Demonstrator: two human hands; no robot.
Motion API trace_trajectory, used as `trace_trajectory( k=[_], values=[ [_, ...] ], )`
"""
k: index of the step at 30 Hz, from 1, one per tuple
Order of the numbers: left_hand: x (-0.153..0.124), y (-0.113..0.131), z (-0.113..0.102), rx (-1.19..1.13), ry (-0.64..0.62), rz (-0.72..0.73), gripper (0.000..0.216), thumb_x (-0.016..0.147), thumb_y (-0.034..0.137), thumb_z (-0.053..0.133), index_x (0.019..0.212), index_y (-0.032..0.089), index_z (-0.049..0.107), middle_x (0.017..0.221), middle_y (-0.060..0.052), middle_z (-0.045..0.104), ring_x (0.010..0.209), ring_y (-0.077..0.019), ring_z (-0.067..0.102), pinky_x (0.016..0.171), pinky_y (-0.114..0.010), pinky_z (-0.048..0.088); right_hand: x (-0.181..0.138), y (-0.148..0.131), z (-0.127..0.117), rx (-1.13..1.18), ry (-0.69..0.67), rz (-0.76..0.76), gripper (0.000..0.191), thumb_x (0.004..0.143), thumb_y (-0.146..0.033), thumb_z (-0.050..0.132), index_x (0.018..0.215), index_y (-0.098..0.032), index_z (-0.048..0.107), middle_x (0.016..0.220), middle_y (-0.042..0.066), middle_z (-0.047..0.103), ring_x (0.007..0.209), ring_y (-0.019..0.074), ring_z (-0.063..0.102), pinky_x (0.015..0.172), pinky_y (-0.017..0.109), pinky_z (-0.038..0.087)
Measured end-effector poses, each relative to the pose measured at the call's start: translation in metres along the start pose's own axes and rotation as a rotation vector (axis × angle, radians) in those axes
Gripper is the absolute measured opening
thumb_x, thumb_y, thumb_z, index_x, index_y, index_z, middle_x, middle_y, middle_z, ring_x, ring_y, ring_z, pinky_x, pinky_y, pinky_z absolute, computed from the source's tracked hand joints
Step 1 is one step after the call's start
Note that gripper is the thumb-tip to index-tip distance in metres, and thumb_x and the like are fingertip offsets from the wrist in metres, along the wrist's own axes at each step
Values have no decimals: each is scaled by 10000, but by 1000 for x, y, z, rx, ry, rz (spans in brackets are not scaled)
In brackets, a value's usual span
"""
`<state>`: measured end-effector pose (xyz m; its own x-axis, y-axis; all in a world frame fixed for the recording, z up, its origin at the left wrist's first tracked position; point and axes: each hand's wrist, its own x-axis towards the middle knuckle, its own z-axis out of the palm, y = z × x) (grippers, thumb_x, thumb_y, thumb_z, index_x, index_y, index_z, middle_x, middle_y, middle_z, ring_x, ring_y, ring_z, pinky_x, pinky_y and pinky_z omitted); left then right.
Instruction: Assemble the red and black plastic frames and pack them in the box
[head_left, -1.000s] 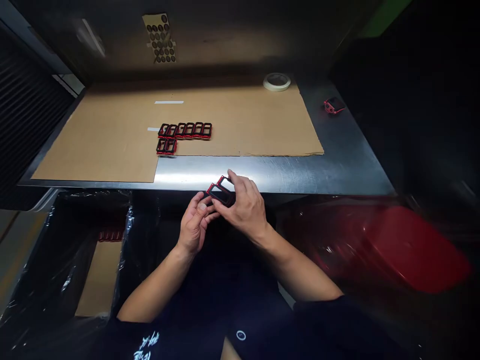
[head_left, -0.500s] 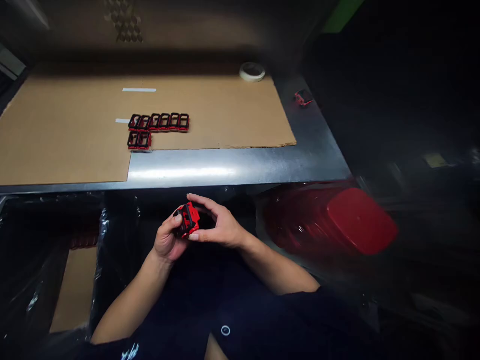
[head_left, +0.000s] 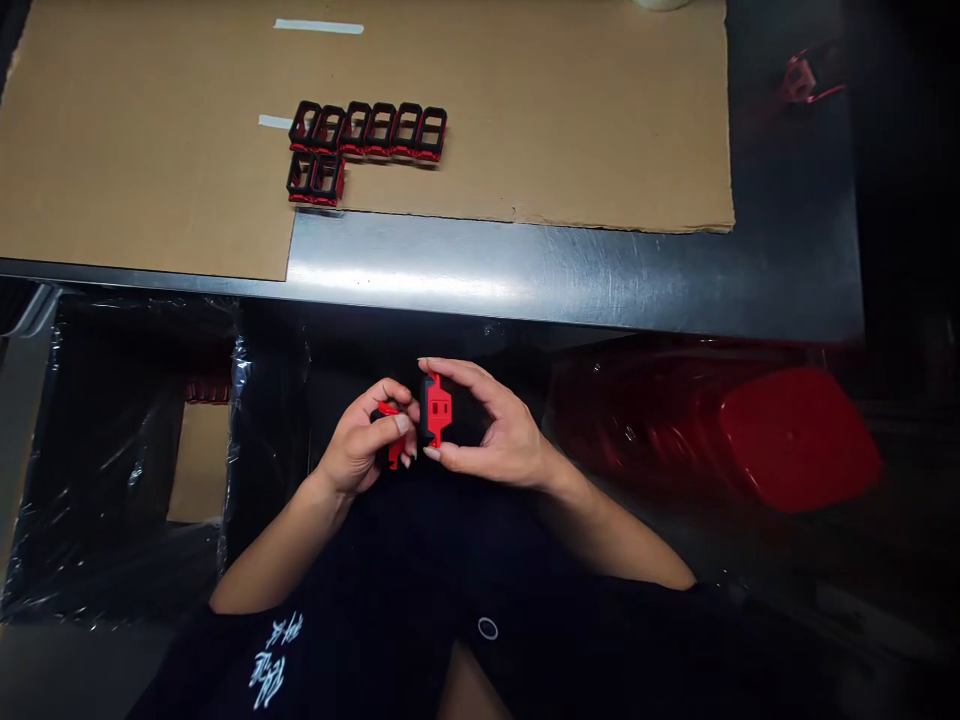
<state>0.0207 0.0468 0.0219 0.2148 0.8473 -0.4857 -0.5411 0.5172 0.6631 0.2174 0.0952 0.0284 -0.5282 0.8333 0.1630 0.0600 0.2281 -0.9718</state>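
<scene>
My left hand [head_left: 360, 438] grips a small red-and-black plastic part [head_left: 390, 436], mostly hidden by its fingers. My right hand [head_left: 495, 425] pinches a second part [head_left: 436, 409], a red flat piece with a black back, between thumb and fingertips. The two parts sit close together, just below the table edge. Further off on the cardboard sheet [head_left: 570, 130] lie black frames with red undersides, in a row of several [head_left: 367, 130] and a shorter row of two [head_left: 315, 178], all out of reach of my hands.
The steel table [head_left: 525, 268] runs across the view. A loose red part [head_left: 801, 80] lies at its far right. A tape roll [head_left: 660, 3] is cut off at the top. A plastic-lined box [head_left: 112, 450] stands lower left, and a wrapped red container [head_left: 799, 438] stands lower right.
The red-and-black block held together by both hands is now two parts, one in each hand. My view has tilted downward, so the table sits higher in the picture.
</scene>
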Motion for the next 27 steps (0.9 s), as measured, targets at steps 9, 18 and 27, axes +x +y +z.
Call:
trace_trajectory(
  k=[9, 18, 27],
  values=[
    [-13, -1, -1, 306, -118, 10, 578, 708, 329, 898, 1219, 221, 652, 956, -49, 734, 720, -136, 682, 687, -227, 556, -11, 15, 8, -67, 0, -88, 747, 810, -340, 827, 1483, -306, 503, 1463, 101, 619, 1334, 302, 603, 1125, 502, 504],
    [-19, 0, -3, 489, -4, 95, 475, 737, 317, 881, 1168, 213, 709, 981, -65, 769, 822, -179, 705, 782, -263, 546, -15, -3, -12, 176, 59, 140, 400, 842, -363, 769, 1211, -229, 697, 1139, 89, 710, 1022, 238, 692, 840, 366, 599],
    [-22, -1, -7, 798, 91, 212, 507, 663, 246, 906, 1147, 233, 757, 1000, -43, 783, 826, -203, 711, 814, -309, 551, -13, -9, -6, 656, -114, 554, 282, 808, -406, 774, 949, -162, 771, 649, -13, 652, 532, 90, 507, 520, 226, 409]
  ],
)
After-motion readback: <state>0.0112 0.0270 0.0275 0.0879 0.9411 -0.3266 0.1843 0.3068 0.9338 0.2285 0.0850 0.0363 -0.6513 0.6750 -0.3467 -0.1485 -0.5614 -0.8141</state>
